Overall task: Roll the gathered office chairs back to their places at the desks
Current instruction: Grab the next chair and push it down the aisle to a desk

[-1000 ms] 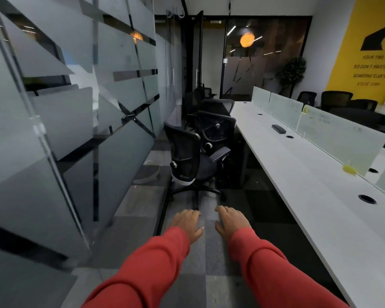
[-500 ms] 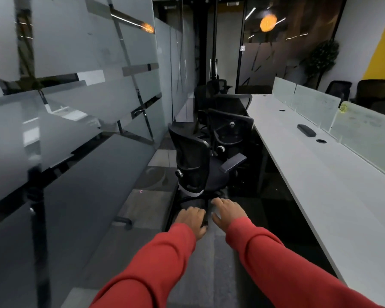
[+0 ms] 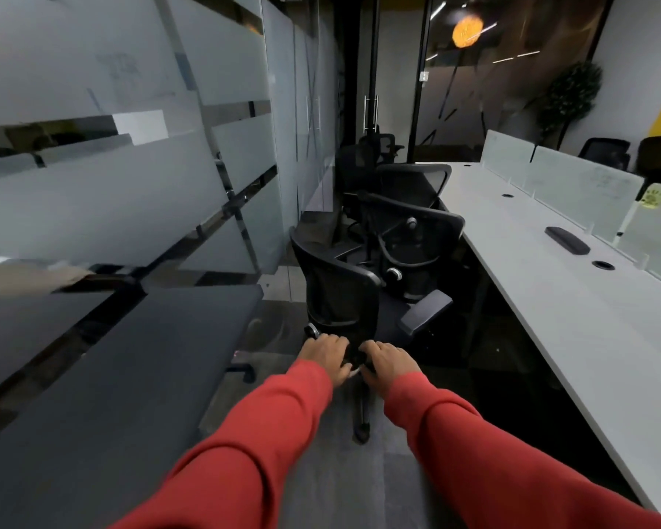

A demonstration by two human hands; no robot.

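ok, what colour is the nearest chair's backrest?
Black mesh in a black frame; the nearest chair's backrest shows best in the head view.

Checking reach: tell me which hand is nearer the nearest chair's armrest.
Right. The right hand is just below-left of the armrest; the left hand is farther left.

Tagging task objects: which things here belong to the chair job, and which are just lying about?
Job: nearest chair, chairs bunched behind it, white desk, left hand, right hand.
Lying about: flat black object on the desk, yellow note, potted plant.
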